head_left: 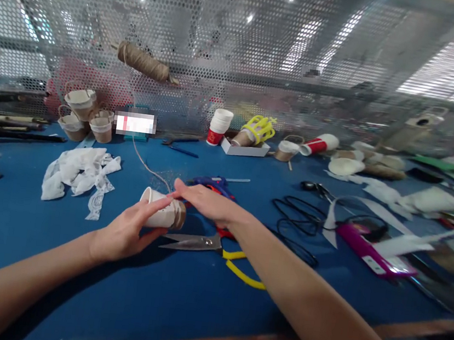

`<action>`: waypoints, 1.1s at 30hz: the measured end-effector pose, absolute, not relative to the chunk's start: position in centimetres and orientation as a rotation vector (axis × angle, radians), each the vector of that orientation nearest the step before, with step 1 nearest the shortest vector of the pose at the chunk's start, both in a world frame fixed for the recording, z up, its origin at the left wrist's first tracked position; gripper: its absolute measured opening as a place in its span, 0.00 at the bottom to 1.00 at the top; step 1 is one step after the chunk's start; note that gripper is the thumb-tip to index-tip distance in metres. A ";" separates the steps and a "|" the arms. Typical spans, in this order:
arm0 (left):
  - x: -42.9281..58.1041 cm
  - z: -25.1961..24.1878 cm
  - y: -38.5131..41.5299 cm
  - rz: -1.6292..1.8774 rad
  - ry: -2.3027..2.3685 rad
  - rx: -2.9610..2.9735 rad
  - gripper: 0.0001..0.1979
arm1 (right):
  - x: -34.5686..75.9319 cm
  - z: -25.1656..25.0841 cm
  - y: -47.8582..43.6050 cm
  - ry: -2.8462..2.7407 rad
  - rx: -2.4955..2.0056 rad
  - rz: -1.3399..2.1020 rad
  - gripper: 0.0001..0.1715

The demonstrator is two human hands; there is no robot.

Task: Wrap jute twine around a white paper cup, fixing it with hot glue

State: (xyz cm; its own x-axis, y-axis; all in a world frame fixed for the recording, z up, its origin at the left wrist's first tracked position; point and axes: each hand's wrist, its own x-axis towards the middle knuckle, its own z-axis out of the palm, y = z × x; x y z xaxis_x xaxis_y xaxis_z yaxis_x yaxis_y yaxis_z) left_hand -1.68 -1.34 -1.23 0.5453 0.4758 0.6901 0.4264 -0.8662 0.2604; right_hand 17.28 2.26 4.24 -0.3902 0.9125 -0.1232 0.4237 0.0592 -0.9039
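Note:
My left hand [126, 232] is wrapped round a white paper cup [158, 209] tipped on its side, its mouth toward the left. Brown twine is wound round the cup's base end. From the spool of twine [143, 61] hung on the mesh, a strand [145, 164] runs down to the cup. My right hand [202, 200] pinches this strand against the cup, its fingertips touching my left index finger. Just below the cup lie scissors [201, 242] with yellow handles. Behind my right hand is a blue glue gun [213, 182], partly covered.
White lace [81, 171] lies heaped at left, before several twine-wrapped cups [80, 102]. Stacked cups [220, 125] and a white box [244, 149] with a yellow piece stand at the back. A black cable [295, 217] and a purple tool [374, 251] lie at right. Perforated metal mesh [210, 35] rises behind.

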 end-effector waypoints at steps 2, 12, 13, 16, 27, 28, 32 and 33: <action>-1.7 -1.2 -1.6 1.214 0.781 2.702 0.31 | 16.2 3.9 1.8 -1.794 -1.232 1.369 0.15; -0.9 0.1 -2.2 1.088 0.949 1.804 0.30 | 18.2 3.8 1.7 -1.524 -1.109 1.105 0.12; -0.8 0.2 -2.2 1.068 0.951 1.764 0.30 | 18.2 3.7 1.7 -1.538 -1.112 1.086 0.12; -0.7 0.5 -2.4 1.025 0.943 1.699 0.30 | 18.2 3.6 1.6 -1.583 -1.130 1.031 0.13; -0.5 1.0 -2.5 0.989 0.973 1.719 0.27 | 18.1 4.6 0.7 -1.676 -1.181 0.856 0.12; -0.6 1.0 -2.5 0.992 0.959 1.729 0.26 | 18.1 4.6 0.7 -1.680 -1.198 0.847 0.12; -0.7 0.8 -2.8 1.019 0.910 1.786 0.26 | 18.1 4.5 0.8 -1.695 -1.236 0.864 0.12; -0.7 0.8 -2.9 1.027 0.898 1.800 0.25 | 18.0 4.4 0.8 -1.694 -1.234 0.878 0.11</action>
